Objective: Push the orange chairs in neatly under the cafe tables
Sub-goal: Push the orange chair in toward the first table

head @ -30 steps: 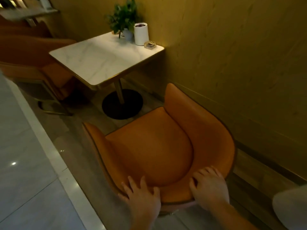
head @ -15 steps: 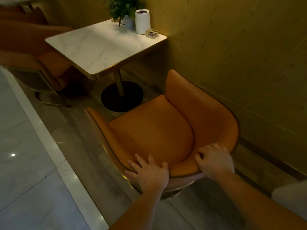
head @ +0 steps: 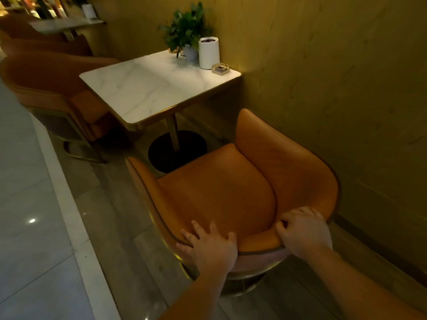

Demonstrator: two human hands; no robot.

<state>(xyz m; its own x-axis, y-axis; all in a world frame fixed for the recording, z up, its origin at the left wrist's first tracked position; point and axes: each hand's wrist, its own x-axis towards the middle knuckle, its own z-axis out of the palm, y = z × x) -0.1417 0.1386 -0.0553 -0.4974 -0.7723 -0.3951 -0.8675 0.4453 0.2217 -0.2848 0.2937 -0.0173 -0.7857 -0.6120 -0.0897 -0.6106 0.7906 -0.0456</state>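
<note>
Dim yellow walls close in a narrow cafe aisle, where a white marble table (head: 147, 88) stands against the wall (head: 323, 77) on a single post and a round black base (head: 178, 151). On its far corner sit a potted plant (head: 184, 31), a white cylinder (head: 208, 53) and a small dish (head: 220, 68). The near orange chair (head: 221, 192) stands just short of the table, its seat front over the edge of the base but not yet beneath the top, and it is turned somewhat off the table's line. The left hand (head: 208, 247) lies over the backrest rim with fingers spread flat; the right hand (head: 305, 229) curls over the rim, fingers hooked inside the shell. A second orange chair (head: 53, 93) sits at the table's far side, already tucked close.

To do this step well, the push should probably be even through both hands, with the right side leading a little so the chair squares up. The armrest nearest the wall has little room, so a slow slide would likely keep it from scraping. Stopping before the chair's frame meets the base seems wise.
</note>
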